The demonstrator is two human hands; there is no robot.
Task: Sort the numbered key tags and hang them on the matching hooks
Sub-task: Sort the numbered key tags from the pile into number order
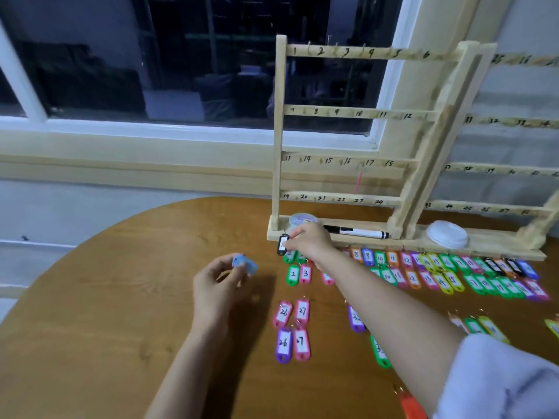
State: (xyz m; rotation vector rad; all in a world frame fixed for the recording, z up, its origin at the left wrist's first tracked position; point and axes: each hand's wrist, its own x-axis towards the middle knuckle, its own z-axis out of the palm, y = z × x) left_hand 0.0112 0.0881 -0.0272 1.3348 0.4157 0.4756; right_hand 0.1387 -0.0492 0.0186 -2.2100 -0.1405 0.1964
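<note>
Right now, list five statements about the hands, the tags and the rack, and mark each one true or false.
1. The right hand pinches a black tag. True.
2. The left hand holds nothing. False: it holds a blue tag.
3. A pink tag hangs on the rack by the number 17. True.
4. The black marker lies on the table among the tags. False: it lies on the rack's base.
5. Every hook on the top rail carries a tag. False: no tag hangs there.
</note>
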